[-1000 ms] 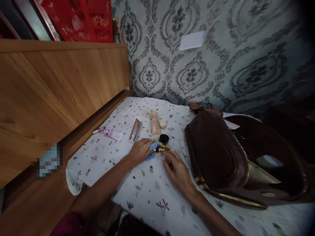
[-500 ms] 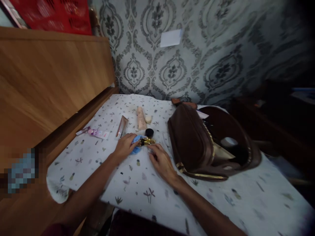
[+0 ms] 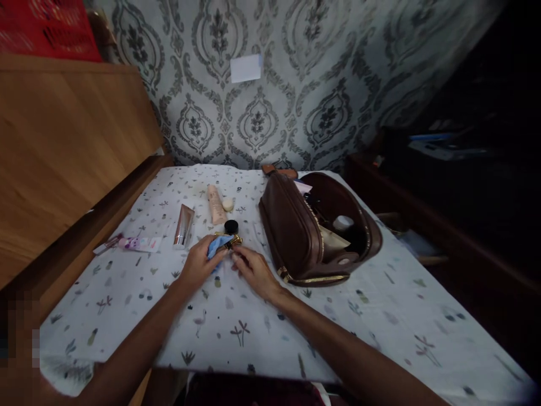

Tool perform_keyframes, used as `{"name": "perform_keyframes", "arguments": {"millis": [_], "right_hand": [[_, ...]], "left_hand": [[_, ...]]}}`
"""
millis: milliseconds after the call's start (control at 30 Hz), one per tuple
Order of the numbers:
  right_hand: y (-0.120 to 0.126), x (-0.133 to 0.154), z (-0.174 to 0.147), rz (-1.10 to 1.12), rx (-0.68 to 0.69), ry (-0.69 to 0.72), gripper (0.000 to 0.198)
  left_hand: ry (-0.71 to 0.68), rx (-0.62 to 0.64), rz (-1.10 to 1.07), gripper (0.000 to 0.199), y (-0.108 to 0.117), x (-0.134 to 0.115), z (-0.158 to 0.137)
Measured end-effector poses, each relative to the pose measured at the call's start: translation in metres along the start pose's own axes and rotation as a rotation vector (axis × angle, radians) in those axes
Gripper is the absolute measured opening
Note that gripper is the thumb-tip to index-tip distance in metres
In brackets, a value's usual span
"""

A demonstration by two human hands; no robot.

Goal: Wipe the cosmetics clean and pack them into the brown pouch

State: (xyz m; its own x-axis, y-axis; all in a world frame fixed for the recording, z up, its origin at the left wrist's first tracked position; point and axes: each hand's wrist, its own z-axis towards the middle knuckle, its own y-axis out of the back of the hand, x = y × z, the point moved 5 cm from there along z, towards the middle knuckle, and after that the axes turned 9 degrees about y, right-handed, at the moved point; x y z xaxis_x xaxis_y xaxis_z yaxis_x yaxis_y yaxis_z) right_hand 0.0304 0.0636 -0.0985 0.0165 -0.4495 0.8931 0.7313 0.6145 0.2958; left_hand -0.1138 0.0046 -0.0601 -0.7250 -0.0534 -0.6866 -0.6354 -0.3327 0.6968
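Observation:
My left hand (image 3: 196, 266) is closed around a crumpled blue cloth (image 3: 218, 243). Beside the cloth's right end, a small gold-and-black tube (image 3: 229, 246) shows between my hands, partly hidden by cloth and fingers. My right hand (image 3: 257, 275) has its fingers curled, the tips pinching at the near end of this tube. Just behind lies another gold piece (image 3: 237, 239), its kind unclear. A round black-lidded jar (image 3: 231, 226) stands beyond the fingers. Farther back are a beige squeeze tube (image 3: 216, 206) and a small cream-coloured jar (image 3: 227, 204).
A brown bag (image 3: 291, 237) lies unzipped on the right, with a white-lidded container (image 3: 342, 223) inside. A rose-gold tube (image 3: 183, 225) and a pink-and-white tube (image 3: 141, 243) lie left on the patterned tablecloth (image 3: 198, 332). A wooden cabinet (image 3: 76, 129) borders the left side.
The view has swung right, so everything sits farther left in it. My right hand has curled in closer to the cloth and the gold-and-black tube. The left still grips the cloth.

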Motion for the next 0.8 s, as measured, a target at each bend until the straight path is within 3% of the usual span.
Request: {"name": "perform_keyframes", "arguments": {"millis": [333,667,800], "right_hand": [[-0.008,-0.010,0.004,0.440,-0.053,-0.013,0.048],[0.000,-0.001,0.005,0.547,-0.081,-0.042,0.044],[-0.002,-0.003,0.005,0.623,-0.118,-0.060,0.048]], "left_hand": [[-0.128,0.001,-0.094,0.034,-0.009,-0.016,-0.006],[0.148,-0.092,-0.269,0.039,0.000,0.004,-0.003],[-0.023,-0.095,-0.189,0.038,-0.001,-0.003,-0.005]]}}
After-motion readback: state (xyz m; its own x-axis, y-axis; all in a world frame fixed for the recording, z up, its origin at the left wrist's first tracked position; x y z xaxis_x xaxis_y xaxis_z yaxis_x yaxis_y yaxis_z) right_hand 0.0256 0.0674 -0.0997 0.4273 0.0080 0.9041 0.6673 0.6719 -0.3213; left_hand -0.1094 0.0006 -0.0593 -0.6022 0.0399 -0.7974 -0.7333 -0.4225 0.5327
